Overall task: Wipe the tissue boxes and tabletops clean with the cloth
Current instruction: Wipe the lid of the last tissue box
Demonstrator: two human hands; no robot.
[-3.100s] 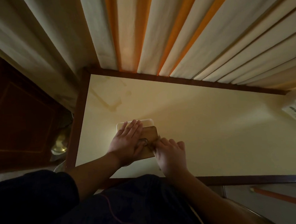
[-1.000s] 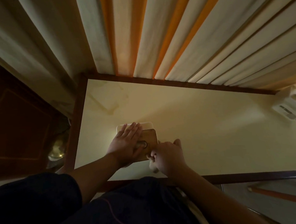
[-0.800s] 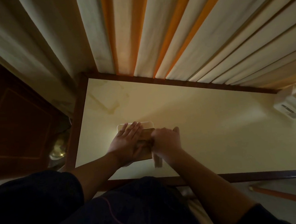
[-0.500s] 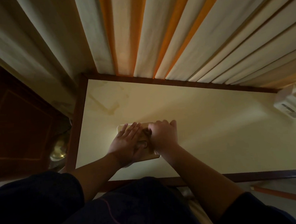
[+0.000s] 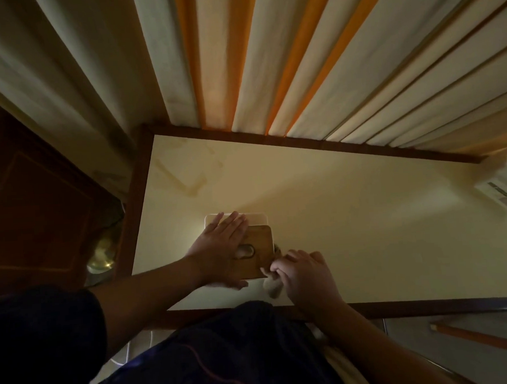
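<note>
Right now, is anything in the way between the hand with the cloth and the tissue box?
Nothing visible. The right hand grips the cloth right at the near right corner of the tissue box. The left hand lies flat on the lid, covering its left part, which the cloth cannot reach until that hand moves.

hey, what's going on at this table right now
A person is cleaning a tissue box that sits on a cream tabletop near its front edge. The left hand lies flat on the box's wooden lid, steadying it. The right hand grips a small pale cloth and works it against the box's near right corner. Striped curtains hang behind the table.
</note>
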